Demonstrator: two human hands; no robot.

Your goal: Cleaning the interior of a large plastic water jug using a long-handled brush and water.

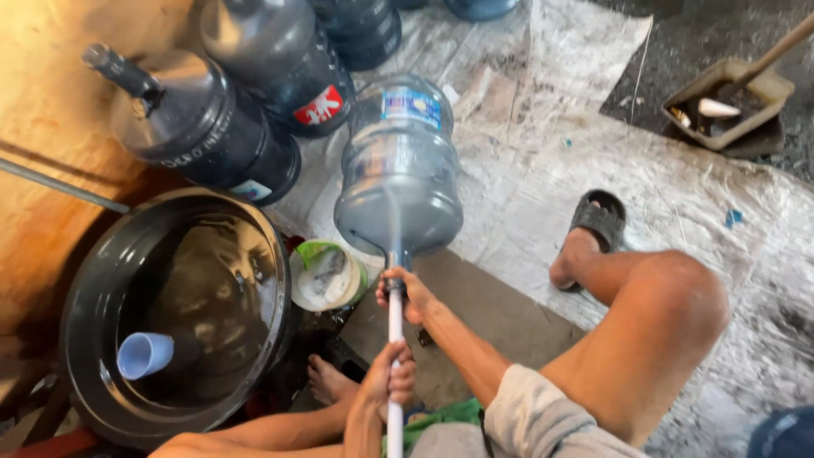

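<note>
Far left: dark water jug with a funnel (182,119) lying on its side, more dark jugs (280,59) behind it, a thin metal rod (59,187) running in from the left edge.

Near left: large black basin (89,280), holding water, a small pale-blue cup (144,354) afloat or resting inside near its left wall.

Centre left: small green-rimmed tub (326,276) with whitish contents, just right of the basin and below the clear jug.

Centre: clear blue water jug (398,165), on its side, mouth toward the person; a white pole (395,339) runs from the lap straight into that mouth (the shaft can be seen faintly through the jug wall).

Left hand (386,382): clenched round the lower part of the pole, near the body.

Right hand (403,293): clenched round the pole higher up, just below the jug mouth.

Step in hand, by judgement: scrubbing the inside of the clear jug with the pole, both hands driving it. The next stroke calls for keeping the pole in line with the narrow mouth while the jug lies loose on the woven plastic sheet (593,144).

Right: the person's bent knee and a foot in a black slipper (598,220).

Far right: shallow tray (729,97) with a wooden handle leaning in it, well apart.
</note>
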